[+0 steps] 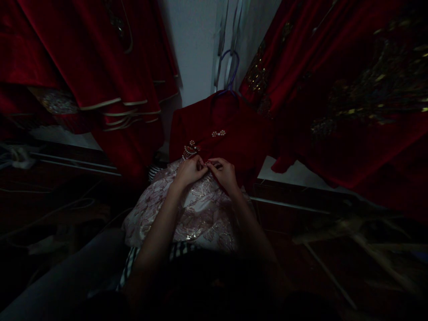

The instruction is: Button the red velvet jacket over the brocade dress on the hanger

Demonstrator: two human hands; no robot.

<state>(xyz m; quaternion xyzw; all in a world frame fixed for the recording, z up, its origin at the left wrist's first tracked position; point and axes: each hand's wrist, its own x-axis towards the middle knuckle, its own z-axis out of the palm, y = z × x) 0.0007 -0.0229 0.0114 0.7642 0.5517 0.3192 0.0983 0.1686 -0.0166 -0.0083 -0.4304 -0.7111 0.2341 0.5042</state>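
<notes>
a red garment is being held up by a purple hanger; near its front, fingers of left hand and right hand are being pinched together, on what cannot be told. cloth is being judged soft, light, best gripped clear of the fragile-looking beaded ornament.

The hands and slender forearms are bare.

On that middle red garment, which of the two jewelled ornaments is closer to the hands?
The fan-shaped one, just beyond the left hand; the smaller, bar-like one sits farther up, nearer the purple hanger.
</notes>
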